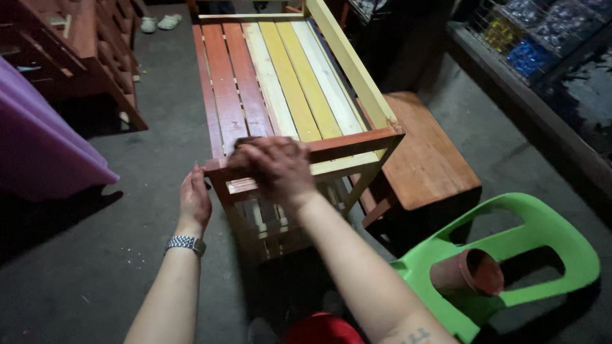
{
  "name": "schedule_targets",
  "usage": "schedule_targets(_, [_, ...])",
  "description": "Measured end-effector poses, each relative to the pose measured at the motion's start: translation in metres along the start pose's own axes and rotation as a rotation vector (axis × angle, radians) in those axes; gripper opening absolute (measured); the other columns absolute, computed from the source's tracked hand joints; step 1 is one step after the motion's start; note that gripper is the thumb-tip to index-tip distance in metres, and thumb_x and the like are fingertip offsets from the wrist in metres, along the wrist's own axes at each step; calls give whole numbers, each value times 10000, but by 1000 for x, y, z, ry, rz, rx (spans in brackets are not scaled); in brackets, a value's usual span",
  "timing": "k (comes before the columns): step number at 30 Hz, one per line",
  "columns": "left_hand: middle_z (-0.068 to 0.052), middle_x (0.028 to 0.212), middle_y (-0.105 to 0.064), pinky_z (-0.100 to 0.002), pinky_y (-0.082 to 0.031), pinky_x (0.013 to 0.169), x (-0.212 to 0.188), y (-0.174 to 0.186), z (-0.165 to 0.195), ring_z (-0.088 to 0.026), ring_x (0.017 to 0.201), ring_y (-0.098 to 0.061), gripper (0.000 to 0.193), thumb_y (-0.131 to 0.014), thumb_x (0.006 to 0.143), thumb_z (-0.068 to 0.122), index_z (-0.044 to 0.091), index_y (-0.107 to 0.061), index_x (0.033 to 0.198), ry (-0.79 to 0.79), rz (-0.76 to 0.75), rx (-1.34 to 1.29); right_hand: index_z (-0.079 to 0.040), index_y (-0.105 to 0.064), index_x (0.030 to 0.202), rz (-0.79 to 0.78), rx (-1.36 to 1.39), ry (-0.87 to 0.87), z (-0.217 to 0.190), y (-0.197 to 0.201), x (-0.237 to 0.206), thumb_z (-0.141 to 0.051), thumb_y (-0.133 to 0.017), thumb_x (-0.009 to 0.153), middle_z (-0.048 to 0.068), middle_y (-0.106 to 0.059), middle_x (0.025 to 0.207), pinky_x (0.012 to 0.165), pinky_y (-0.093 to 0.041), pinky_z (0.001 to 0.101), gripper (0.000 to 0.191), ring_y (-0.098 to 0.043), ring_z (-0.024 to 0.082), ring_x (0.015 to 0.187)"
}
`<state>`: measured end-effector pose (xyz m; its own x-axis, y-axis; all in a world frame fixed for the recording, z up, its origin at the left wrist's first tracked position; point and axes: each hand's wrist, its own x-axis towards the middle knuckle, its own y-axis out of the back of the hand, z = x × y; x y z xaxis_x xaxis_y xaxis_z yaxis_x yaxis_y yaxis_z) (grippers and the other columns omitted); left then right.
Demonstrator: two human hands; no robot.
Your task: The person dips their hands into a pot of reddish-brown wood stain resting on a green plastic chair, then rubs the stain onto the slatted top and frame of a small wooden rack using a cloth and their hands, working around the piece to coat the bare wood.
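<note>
The right hand (pixel 275 167) is lying palm down on the near rail (pixel 338 146) of a slatted wooden bench (pixel 287 83), fingers curled over the rail's top edge and pressing something dark against it; what that is cannot be told, as the hand is covering nearly all of it. The left hand (pixel 194 199) is resting just beside and below the right one, fingers loosely bent, touching the rail's left end at the bench corner; whether it is gripping anything cannot be told. A metal watch (pixel 185 243) is sitting on the left wrist.

The bench is stretching away from both hands, its slats running red on the left through yellow to pale on the right. Right of the right hand, a brown wooden stool (pixel 427 153) is standing against the bench. Nearer, beside the right forearm, a green plastic chair (pixel 542 242) is lying with a brown pot (pixel 468 274) on it. Far left of the left hand, purple cloth (pixel 38 146) is hanging, with dark red furniture (pixel 83 44) beyond it.
</note>
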<state>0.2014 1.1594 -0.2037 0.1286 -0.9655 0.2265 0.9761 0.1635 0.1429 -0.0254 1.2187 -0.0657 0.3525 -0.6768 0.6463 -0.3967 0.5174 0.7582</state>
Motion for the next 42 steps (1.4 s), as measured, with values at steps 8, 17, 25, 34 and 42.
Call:
schedule_targets(8, [-76, 1082, -624, -331, -474, 866, 2, -4, -10, -179, 953, -571, 576, -338, 1150, 487, 0, -633, 1239, -66, 120, -62, -225, -508, 1445, -13, -180, -134, 132, 49, -64, -321, -785, 778, 64, -547, 1439, 1158, -242, 616, 729, -454, 340, 1377])
schedule_targets(17, [-218, 1298, -477, -448, -482, 1011, -58, -85, 86, -344, 1200, -519, 243, -440, 1097, 123, -44, -526, 1250, -485, 597, 360, -241, -544, 1442, 70, -191, -125, 195, 65, -93, -345, -712, 930, 59, -569, 1445, 1163, -330, 554, 548, -471, 348, 1389])
schedule_targets(25, [-169, 1077, -664, -418, -544, 906, -81, -140, 155, -342, 1035, -673, 180, -520, 1055, 134, 36, -643, 1143, -610, 187, 230, -190, -487, 1460, 151, -100, -102, 242, 81, -111, -216, -734, 921, 102, -544, 1456, 1137, -402, 524, 593, -488, 375, 1334])
schedule_targets(34, [-189, 827, -707, -482, -533, 725, -89, -196, 115, -375, 822, -681, 329, -650, 871, 351, 83, -744, 1038, -143, -147, 561, -80, -390, 1489, 616, 537, -635, 258, 55, -166, -142, -767, 978, 173, -522, 1448, 1170, -430, 420, 639, -532, 311, 1353])
schedule_targets(42, [-253, 989, -721, -483, -544, 896, -73, -211, 48, -386, 952, -698, 330, -651, 846, 304, 5, -749, 947, 128, -441, 673, -96, -387, 1458, 504, 34, -327, 218, 22, -149, -170, -778, 943, 209, -473, 1431, 1118, -421, 492, 651, -495, 380, 1321])
